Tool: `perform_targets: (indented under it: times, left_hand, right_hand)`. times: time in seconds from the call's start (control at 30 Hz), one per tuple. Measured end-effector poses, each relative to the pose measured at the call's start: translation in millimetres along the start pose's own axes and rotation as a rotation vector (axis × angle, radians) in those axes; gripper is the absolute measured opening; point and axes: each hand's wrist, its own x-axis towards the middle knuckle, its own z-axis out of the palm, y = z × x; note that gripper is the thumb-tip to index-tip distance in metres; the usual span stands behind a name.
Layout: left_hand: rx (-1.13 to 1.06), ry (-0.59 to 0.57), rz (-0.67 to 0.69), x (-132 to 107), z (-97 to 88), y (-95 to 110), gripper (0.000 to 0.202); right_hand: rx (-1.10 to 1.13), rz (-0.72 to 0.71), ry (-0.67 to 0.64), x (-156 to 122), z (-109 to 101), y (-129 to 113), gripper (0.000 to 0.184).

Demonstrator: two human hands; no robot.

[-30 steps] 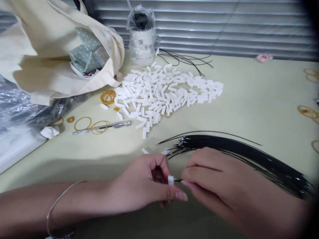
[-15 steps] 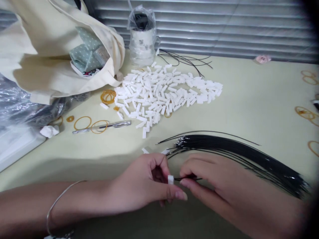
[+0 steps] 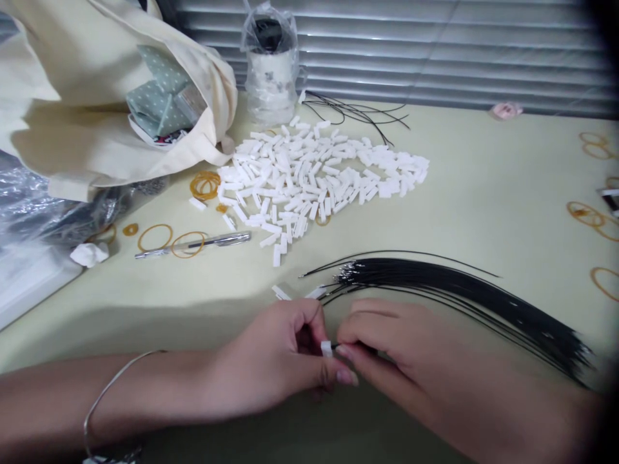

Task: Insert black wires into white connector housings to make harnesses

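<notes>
Between thumb and fingers, my left hand pinches a small white plastic connector housing. My right hand grips a thin black wire close to its end, which meets the right side of the housing. How far the wire reaches inside cannot be seen. Just beyond my hands lies a thick bundle of black wires with bare metal tips at the left end. Two loose white housings rest between the bundle and my left hand, one partly behind a wire.
A wide pile of white housings covers the table's middle. Behind it stand a plastic-wrapped cup and several loose wires. At left are a cloth bag, a pen and rubber bands. More rubber bands lie at right.
My right hand has moved left, closer to the housing, so less wire shows between the two. The whole view has shifted slightly.
</notes>
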Motion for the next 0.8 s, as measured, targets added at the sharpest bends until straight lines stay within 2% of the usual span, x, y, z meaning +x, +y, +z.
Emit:
perform_targets:
  times: [0.1,0.2,0.27,0.5,0.6,0.7,0.8]
  left_hand:
    - [0.191,0.015,0.088,-2.9,-1.2,-5.4,0.036]
    - [0.440,-0.038,0.298,-4.8,-2.6,-9.4,0.028]
    - [0.457,-0.094,0.327,-4.8,-2.8,-9.5,0.024]
    - [0.352,-0.154,0.242,-3.8,-0.3,-4.1,0.016]
    - [0.150,-0.140,0.137,-2.8,0.3,-3.8,0.011]
    - [-0.140,-0.111,0.058,-0.1,-0.2,-2.6,0.014]
    - [-0.264,-0.072,0.066,2.5,-1.0,0.5,0.016]
  right_hand:
    - [0.065,-0.007,-0.114,-0.3,-9.4,7.8,0.019]
    - [0.002,0.016,-0.013,1.8,-14.2,22.7,0.014]
    - [-0.087,0.019,0.073,5.1,-12.3,33.7,0.014]
    - [-0.372,-0.162,0.215,14.1,8.0,52.1,0.015]
    - [-0.408,-0.177,0.234,13.3,11.8,53.1,0.014]
    - [-0.372,-0.165,0.306,8.7,4.5,47.0,0.014]
    - [-0.211,-0.123,0.378,-0.8,-10.9,32.6,0.009]
